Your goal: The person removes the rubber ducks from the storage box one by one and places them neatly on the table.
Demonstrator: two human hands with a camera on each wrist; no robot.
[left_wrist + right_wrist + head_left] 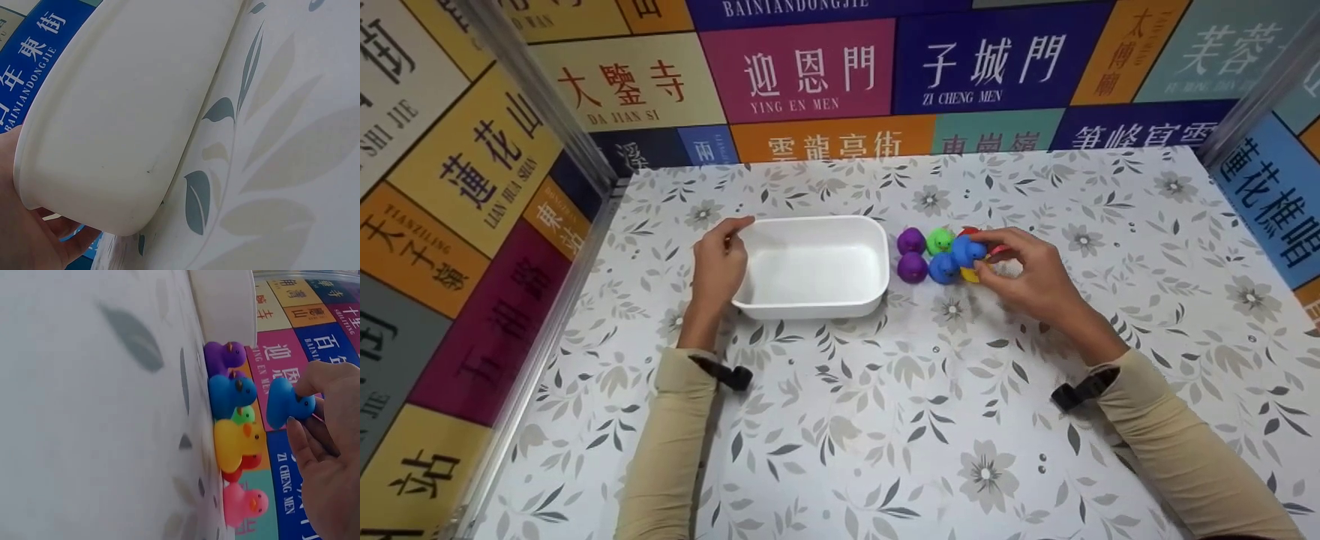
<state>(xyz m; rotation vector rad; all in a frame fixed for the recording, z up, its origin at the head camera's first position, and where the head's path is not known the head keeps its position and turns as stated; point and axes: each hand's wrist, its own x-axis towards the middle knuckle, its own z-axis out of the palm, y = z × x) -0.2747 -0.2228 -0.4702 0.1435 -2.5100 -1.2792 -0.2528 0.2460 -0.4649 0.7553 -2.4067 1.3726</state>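
My left hand (718, 262) grips the left end of a white plastic basin (810, 309) at its rim. In the left wrist view its fingers curl beneath the basin's rim. My right hand (1031, 274) pinches a blue toy duck (279, 404) between thumb and fingers, raised off the table. Below and beside it, a second blue duck (225, 396), a yellow duck (230, 444), a red duck (243, 467) and a pink duck (241, 503) stand on the table. Two purple ducks, one of them the front purple duck (912, 268), and a green duck (940, 241) stand nearest the basin.
A white tablecloth (825, 420) with grey leaves and flowers covers the table. Behind it and at both sides rise panels (802, 71) printed with coloured Chinese place names. The duck group stands close to the basin's right side.
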